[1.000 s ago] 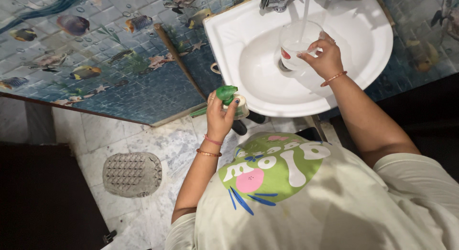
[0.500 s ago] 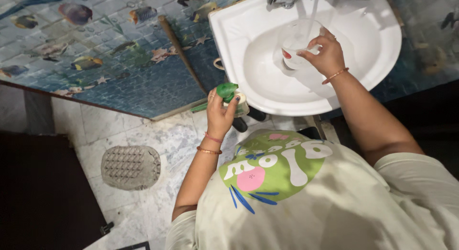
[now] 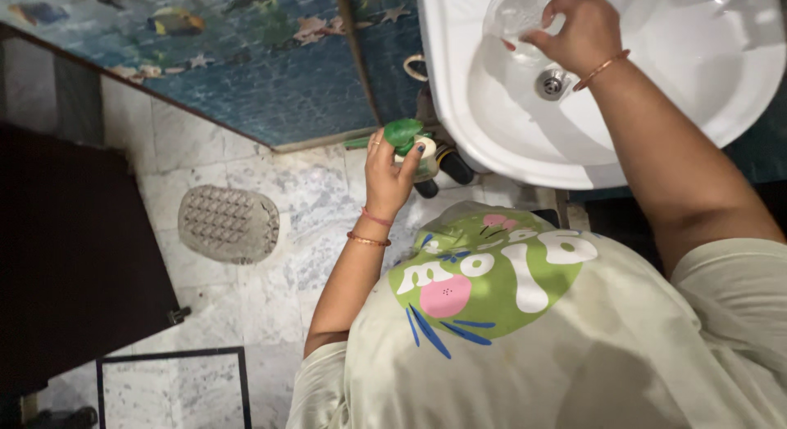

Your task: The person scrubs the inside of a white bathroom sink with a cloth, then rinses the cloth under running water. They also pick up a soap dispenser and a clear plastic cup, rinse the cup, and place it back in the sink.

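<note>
1. Fingers of right hand [image 3: 582,31] clamp on clear glass [image 3: 516,11], held over white sink [image 3: 492,125] above drain [image 3: 552,84].
2. Left hand [image 3: 389,171] closes fingers round small bottle with green cap [image 3: 407,139], beside sink rim, above floor.
3. Risk: wet glass may slip and strike the basin; bottle could drop onto stone.
4. Surroundings: marble floor [image 3: 270,224], grey mat [image 3: 228,224], blue fish-pattern tiles [image 3: 270,76].

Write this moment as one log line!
left hand: holds green-capped bottle | right hand: holds clear cup over white sink
</note>
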